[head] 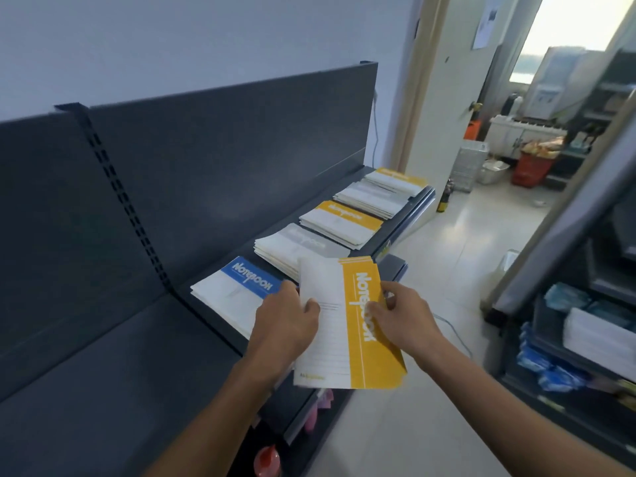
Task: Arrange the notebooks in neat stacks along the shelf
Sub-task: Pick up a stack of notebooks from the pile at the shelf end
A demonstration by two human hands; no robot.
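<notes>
Held notebooks [347,321]: a thin bundle with white covers and a yellow band reading "Notebook", lifted over the front edge of the shelf, at about 5 o'clock from the middle of the view.
Left hand [285,325]: grips the bundle's white left side, thumb on the top cover, the other fingers hidden underneath.
Right hand [402,318]: holds the yellow right side, thumb across the lettering, fingers [390,297] curled round the edge.
Shelf [120,356]: dark grey, running from 7 o'clock up toward 1 o'clock, with a dark back panel [206,139] behind it.
Blue stack [234,290]: blue-banded notebooks lying flat at 9 o'clock from the bundle, partly covered by the left hand.
Grey stack [296,246]: at 11 o'clock from the bundle; its near corner lies behind the bundle, and I cannot tell whether they touch.
Yellow stack [340,220]: next along the shelf, at 12 o'clock from the bundle.
Far stacks: another grey stack [371,197], then a yellow one [395,180] at the shelf's end, at 1 o'clock.
Floor [447,253]: pale tiles at 3 o'clock, with a red basket [531,166] far off at 2 o'clock.
</notes>
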